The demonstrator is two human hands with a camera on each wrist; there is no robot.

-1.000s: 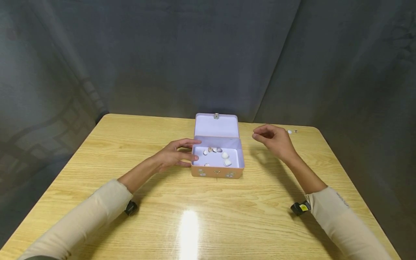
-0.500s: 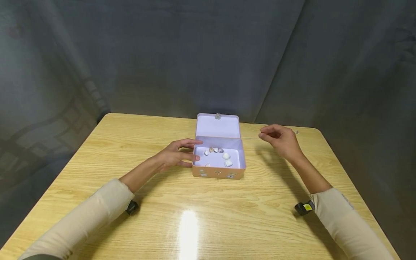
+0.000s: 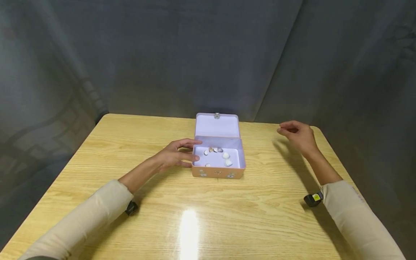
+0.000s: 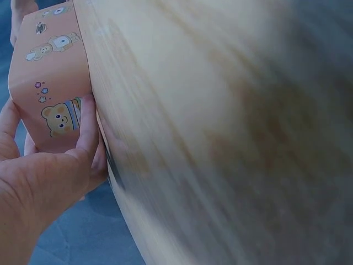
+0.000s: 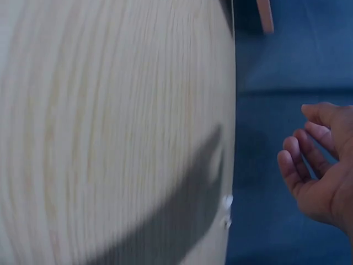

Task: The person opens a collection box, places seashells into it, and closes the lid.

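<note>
Since one second ago, the right hand [image 3: 297,135] has travelled away from the open orange tin box with the pale lilac lining [image 3: 217,160] toward the far right corner of the light wooden table [image 3: 208,213]; the box and the left hand [image 3: 175,155] have not shifted.

Left hand: fingers are laid against the box's left wall, thumb near the front corner, as the left wrist view confirms [image 4: 49,171]. It braces the box rather than clamping it; fingers are extended.

Right hand: empty, fingers loosely curled, hovering above the table corner [image 5: 322,160]. Two tiny pale shells [image 5: 226,210] lie at the table edge just below its fingertips in the right wrist view; the head view hides them behind the hand.

Box contents: several small white and brown shells [image 3: 217,156] rest on the floor of the box, beside the left fingertips.

Procedure, as judged: lower the right hand vertically, pinch one shell between thumb and forefinger, and avoid flicking either shell over the edge. Maintain left-hand bracing so the box stays put.
</note>
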